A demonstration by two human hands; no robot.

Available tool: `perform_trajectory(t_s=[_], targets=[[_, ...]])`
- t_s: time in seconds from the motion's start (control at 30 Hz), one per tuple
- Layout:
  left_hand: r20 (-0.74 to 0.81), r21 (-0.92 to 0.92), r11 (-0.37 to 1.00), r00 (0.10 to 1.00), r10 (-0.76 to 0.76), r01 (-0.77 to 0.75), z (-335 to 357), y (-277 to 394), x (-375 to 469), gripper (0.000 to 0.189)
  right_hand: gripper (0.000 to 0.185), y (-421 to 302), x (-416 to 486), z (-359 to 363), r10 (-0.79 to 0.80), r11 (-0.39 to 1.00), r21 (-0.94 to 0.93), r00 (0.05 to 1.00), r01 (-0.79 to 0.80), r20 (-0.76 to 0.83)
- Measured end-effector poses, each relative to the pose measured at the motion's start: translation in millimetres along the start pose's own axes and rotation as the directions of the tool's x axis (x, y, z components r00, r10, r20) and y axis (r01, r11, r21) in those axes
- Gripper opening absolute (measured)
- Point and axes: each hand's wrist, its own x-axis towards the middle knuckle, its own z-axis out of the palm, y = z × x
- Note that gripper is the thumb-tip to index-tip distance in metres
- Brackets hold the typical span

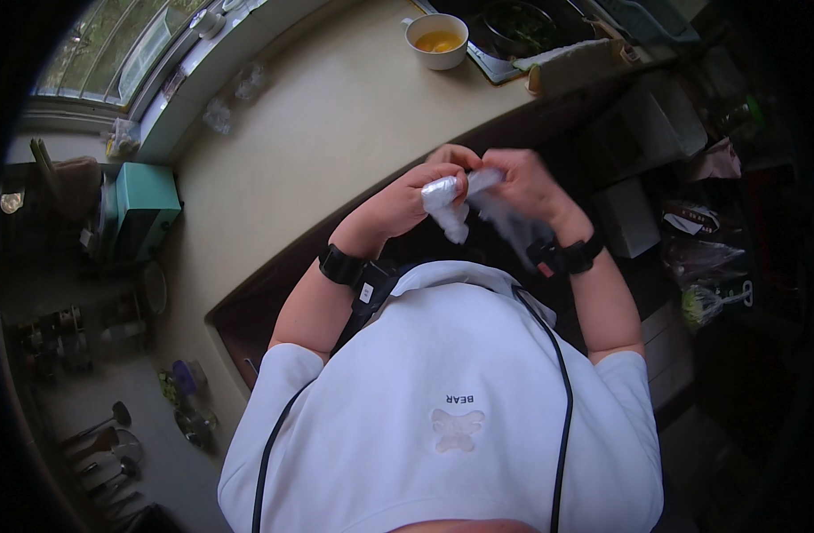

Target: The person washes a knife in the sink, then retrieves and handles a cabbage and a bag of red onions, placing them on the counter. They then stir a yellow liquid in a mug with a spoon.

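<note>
In front of my chest, past the counter's edge, both hands hold a thin clear plastic bag (445,203). My left hand (423,190) grips a bunched, twisted part that hangs below the fingers. Close beside it, my right hand (523,176) pinches another stretch of the plastic, whose loose part trails down, blurred. The fingertips of the two hands nearly meet. A white cup (439,58) with a handle stands on the counter at the top and holds raw egg with yellow yolk.
The pale counter (300,133) curves along the left. Two crumpled clear bags (218,116) lie near the window sill. A pan with greens (521,25) sits on the stove at the top right. A teal box-shaped appliance (147,203) stands left; ladles (119,414) hang lower left.
</note>
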Motion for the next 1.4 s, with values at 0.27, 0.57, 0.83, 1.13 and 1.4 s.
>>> perform_trajectory(t_s=[0.27,0.57,0.83,1.13,1.4], targets=[[-0.393,0.851,0.469,0.880,0.267,0.237,-2.6,-14.6,15.0,0.023,0.011,-24.5,-16.4,3.9,-0.627,0.489,-0.871,0.716,0.055,-0.306],[-0.794,0.010,0.979,0.594,0.132,-0.205,-14.4,-36.4,52.0,0.018,0.036,-15.2,-15.0,53.1,-0.560,0.790,-0.488,0.760,0.371,-0.329],[-0.557,0.092,0.934,0.760,0.335,-0.344,-8.3,-18.2,52.5,0.017,0.049,-9.8,-12.1,8.6,-0.492,0.863,-0.473,0.508,0.178,-0.707],[-0.552,0.629,0.726,0.498,0.669,-0.277,-7.6,-21.5,50.6,0.022,0.065,-25.4,-20.1,43.3,-0.229,0.960,0.062,0.893,0.273,-0.386],[-0.720,0.030,0.905,0.619,0.314,-0.424,1.4,-25.6,57.0,0.016,0.062,-13.0,-5.8,39.0,0.024,0.897,0.442,0.998,0.002,-0.053]])
